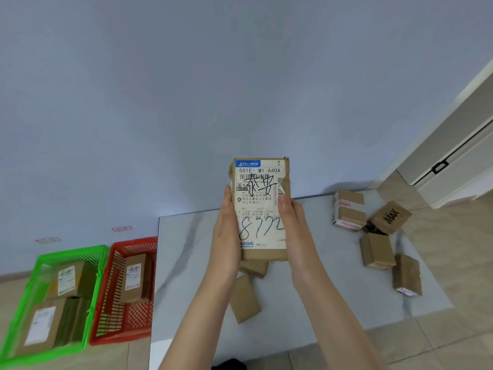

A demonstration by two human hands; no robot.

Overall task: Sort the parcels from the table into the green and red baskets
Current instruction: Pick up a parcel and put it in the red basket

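Held up above the middle of the table (186,263): labelled parcel (260,206), long axis vertical, label toward the camera, blue logo end up. Clasped along both long edges by left grip (226,231) and right grip (293,225), right thumb on the label, fingers hidden behind. Bare surface leftward to the edge beside red basket (133,241) and green basket (72,252) on the floor. Crowded near the right edge with four loose parcels (377,249). Half covered by the forearms: two flat parcels (244,297). Small print unreadable.

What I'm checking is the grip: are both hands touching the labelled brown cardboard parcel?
Touching. Head view: the left hand holds the left edge of the parcel; the right hand grips its right edge.
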